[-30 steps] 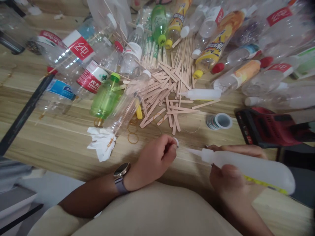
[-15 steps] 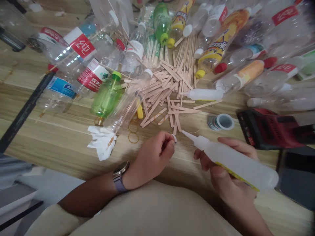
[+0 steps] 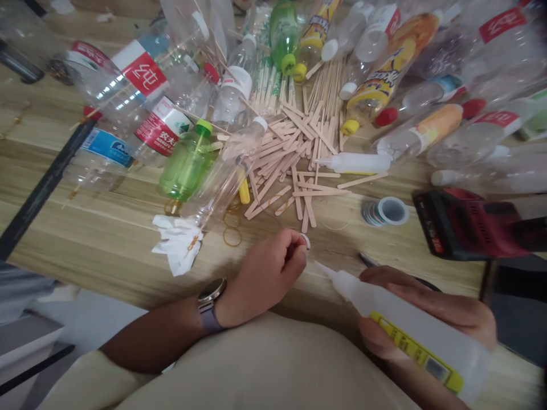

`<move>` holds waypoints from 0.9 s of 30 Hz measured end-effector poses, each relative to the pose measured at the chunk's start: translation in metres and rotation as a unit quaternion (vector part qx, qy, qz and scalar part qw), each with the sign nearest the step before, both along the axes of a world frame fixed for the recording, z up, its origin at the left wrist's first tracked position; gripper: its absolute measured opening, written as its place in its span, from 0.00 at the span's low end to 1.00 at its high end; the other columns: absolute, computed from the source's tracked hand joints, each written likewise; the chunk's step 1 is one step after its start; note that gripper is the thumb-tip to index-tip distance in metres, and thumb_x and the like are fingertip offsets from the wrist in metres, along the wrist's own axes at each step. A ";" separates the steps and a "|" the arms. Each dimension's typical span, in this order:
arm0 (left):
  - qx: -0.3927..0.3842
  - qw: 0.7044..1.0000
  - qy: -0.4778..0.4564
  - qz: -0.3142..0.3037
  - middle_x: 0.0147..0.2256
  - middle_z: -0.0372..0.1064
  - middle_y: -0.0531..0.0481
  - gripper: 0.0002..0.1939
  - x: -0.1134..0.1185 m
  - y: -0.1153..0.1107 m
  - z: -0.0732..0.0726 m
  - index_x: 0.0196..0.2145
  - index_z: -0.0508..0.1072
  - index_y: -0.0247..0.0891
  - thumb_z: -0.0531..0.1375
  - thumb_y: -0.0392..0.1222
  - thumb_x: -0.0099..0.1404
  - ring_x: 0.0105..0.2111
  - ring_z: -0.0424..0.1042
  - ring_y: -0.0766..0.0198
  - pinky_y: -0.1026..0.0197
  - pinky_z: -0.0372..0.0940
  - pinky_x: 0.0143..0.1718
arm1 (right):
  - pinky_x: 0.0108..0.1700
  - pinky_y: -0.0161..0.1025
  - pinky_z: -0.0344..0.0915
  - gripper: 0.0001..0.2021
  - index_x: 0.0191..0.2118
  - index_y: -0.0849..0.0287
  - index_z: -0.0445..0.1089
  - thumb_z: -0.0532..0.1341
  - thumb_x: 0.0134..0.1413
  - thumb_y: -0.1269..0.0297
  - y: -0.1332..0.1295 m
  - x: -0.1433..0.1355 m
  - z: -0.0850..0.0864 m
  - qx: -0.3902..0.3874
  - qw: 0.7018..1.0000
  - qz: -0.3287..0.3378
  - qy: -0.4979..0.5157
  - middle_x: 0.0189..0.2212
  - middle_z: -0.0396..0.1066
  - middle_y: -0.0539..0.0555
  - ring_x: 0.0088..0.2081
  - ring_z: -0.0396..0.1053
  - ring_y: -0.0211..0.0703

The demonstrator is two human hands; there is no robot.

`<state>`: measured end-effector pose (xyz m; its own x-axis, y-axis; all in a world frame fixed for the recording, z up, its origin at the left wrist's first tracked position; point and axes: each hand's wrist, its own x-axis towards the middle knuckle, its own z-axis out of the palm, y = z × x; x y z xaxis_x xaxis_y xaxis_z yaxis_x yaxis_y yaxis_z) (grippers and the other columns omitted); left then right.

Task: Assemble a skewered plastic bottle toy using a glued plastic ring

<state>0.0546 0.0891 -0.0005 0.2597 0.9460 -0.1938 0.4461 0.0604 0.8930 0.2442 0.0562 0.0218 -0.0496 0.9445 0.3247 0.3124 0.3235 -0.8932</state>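
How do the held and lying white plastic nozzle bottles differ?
The right hand grips one translucent white plastic bottle; the other translucent white plastic bottle lies on its side. Held bottle: broad yellow label visible; lying bottle: thin yellow strip. Both have tapered nozzles.

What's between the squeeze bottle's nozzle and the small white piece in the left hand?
In the head view, no object lies between the nozzle and the small white piece in the left hand; only wooden tabletop shows.

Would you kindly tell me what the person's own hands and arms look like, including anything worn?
The left hand and right hand are ungloved. A watch with a round dark face, metallic rim and purplish-grey strap circles the left wrist. A beige sleeve shows higher up that arm.
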 end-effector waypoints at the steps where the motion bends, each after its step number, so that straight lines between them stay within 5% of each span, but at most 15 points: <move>1: 0.001 1.000 0.003 -0.005 0.24 0.65 0.57 0.07 0.000 0.000 0.000 0.36 0.67 0.39 0.51 0.40 0.69 0.22 0.61 0.68 0.62 0.56 0.27 | 0.18 0.43 0.68 0.12 0.35 0.46 0.73 0.72 0.42 0.62 0.001 0.001 -0.001 0.030 0.999 0.004 -0.026 0.19 0.68 0.47 0.18 0.68 0.47; 7: 0.002 0.999 0.019 -0.043 0.26 0.66 0.55 0.07 -0.001 -0.002 0.003 0.36 0.67 0.39 0.51 0.40 0.68 0.24 0.63 0.66 0.62 0.55 0.28 | 0.17 0.42 0.61 0.10 0.28 0.47 0.61 0.65 0.47 0.63 0.002 0.002 0.002 0.035 0.990 0.021 -0.138 0.18 0.64 0.47 0.18 0.67 0.48; 17: 0.015 0.996 0.057 -0.069 0.29 0.70 0.52 0.09 0.000 -0.003 0.002 0.37 0.69 0.38 0.50 0.40 0.68 0.28 0.67 0.64 0.61 0.56 0.30 | 0.19 0.43 0.63 0.11 0.28 0.47 0.60 0.64 0.45 0.68 0.000 -0.001 0.007 0.036 0.987 0.014 -0.155 0.20 0.66 0.46 0.18 0.67 0.47; 27: 0.024 0.994 0.070 -0.076 0.29 0.71 0.51 0.09 0.000 -0.003 0.004 0.37 0.69 0.38 0.50 0.39 0.67 0.28 0.67 0.64 0.61 0.57 0.30 | 0.18 0.39 0.63 0.14 0.26 0.49 0.59 0.68 0.45 0.62 0.000 0.002 0.001 0.055 0.983 0.015 -0.173 0.20 0.67 0.45 0.18 0.66 0.43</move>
<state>0.0547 0.0859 0.0030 0.3734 0.9074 -0.1929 0.5667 -0.0585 0.8218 0.2466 0.0560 0.0224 -0.2019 0.9011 0.3838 0.5799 0.4258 -0.6946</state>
